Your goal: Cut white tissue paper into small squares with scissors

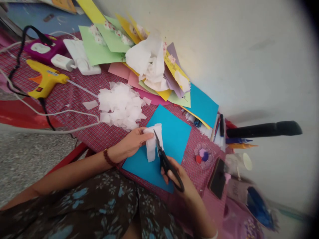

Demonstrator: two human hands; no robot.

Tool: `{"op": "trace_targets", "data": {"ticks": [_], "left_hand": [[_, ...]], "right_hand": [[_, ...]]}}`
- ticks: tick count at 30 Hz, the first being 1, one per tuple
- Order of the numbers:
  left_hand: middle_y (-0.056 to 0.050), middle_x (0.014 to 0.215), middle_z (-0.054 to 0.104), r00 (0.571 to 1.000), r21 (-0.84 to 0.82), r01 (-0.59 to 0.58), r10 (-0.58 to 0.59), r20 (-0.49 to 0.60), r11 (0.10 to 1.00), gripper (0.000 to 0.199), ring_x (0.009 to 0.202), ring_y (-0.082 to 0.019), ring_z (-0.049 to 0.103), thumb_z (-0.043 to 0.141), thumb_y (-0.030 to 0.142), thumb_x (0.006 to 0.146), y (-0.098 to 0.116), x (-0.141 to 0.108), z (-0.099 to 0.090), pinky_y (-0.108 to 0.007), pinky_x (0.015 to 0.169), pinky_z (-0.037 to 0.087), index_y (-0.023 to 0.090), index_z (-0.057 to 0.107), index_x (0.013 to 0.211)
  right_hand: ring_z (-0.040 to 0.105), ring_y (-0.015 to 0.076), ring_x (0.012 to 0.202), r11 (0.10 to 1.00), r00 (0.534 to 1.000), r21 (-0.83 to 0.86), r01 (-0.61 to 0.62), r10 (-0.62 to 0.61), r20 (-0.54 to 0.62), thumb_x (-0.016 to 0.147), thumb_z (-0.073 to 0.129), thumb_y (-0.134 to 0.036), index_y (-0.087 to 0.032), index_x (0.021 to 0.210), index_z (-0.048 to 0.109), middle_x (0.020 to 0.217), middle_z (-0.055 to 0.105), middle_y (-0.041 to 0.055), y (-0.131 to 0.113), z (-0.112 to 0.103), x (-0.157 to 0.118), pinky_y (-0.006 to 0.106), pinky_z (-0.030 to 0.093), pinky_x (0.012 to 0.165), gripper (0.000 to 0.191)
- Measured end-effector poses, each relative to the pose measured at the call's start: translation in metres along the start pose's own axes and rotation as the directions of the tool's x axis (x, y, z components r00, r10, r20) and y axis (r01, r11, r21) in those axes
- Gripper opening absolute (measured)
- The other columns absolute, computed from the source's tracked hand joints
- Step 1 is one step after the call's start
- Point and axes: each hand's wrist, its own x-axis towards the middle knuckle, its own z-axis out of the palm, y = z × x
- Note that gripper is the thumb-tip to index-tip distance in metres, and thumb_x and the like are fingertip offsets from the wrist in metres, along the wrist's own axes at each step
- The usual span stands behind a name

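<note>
Between the fingers of my left hand (133, 141) is a folded piece of white tissue paper (151, 149), pinched near its top left. A slit runs through the paper from its lower edge. My right hand (175, 172) grips black-handled scissors (164, 159), their blades pointing up and lying at the slit. Under both hands lies a blue sheet of card (174, 132). To the left of the card is a heap of small white paper pieces (122, 106).
A yellow glue gun (46, 78) with cables lies left, near a purple power strip (45, 49). Coloured cards (107, 46) and crumpled white paper (147, 56) are stacked against the wall. On the right are a small clear dish (203, 156), a phone (216, 179) and a paper cup (239, 161).
</note>
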Motion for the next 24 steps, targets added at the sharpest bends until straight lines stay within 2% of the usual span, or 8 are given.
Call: {"op": "trace_targets", "data": {"ticks": [6, 16, 24], "left_hand": [[0.0, 0.07, 0.069, 0.999, 0.045, -0.02, 0.018, 0.044, 0.999, 0.016, 0.059, -0.011, 0.058, 0.076, 0.025, 0.07, 0.0021, 0.0048, 0.0042, -0.023, 0.061, 0.046, 0.013, 0.069, 0.078], [0.0, 0.068, 0.067, 1.0, 0.093, 0.0, 0.0, 0.003, 0.996, 0.01, 0.056, -0.009, 0.056, 0.073, 0.022, 0.07, 0.0037, 0.0069, 0.0079, -0.021, 0.055, 0.043, 0.013, 0.068, 0.073], [0.001, 0.066, 0.064, 1.0, 0.093, 0.003, -0.003, -0.001, 0.996, 0.014, 0.054, -0.009, 0.054, 0.073, 0.021, 0.067, 0.0058, 0.0078, 0.0098, -0.022, 0.054, 0.043, 0.013, 0.065, 0.077]], "right_hand": [[0.048, 0.0118, 0.059, 1.0, 0.999, 0.001, -0.003, 0.003, -0.032, 0.082, 0.065, -0.063, -0.021, 0.126, 0.052, 0.084, 0.057, 0.0019, 0.0018, 0.0012, 0.0014, 0.026, 0.037, 0.053, 0.062], [0.045, 0.0096, 0.053, 0.999, 0.997, -0.044, 0.005, -0.008, -0.075, 0.084, 0.065, -0.059, -0.021, 0.124, 0.052, 0.081, 0.056, 0.0004, 0.0019, 0.0048, 0.0044, 0.025, 0.036, 0.049, 0.056], [0.044, 0.0088, 0.048, 0.999, 0.992, -0.015, -0.045, 0.043, -0.115, 0.08, 0.07, -0.06, -0.021, 0.123, 0.051, 0.075, 0.057, -0.0008, 0.0032, 0.0055, 0.0033, 0.023, 0.034, 0.043, 0.06]]}}
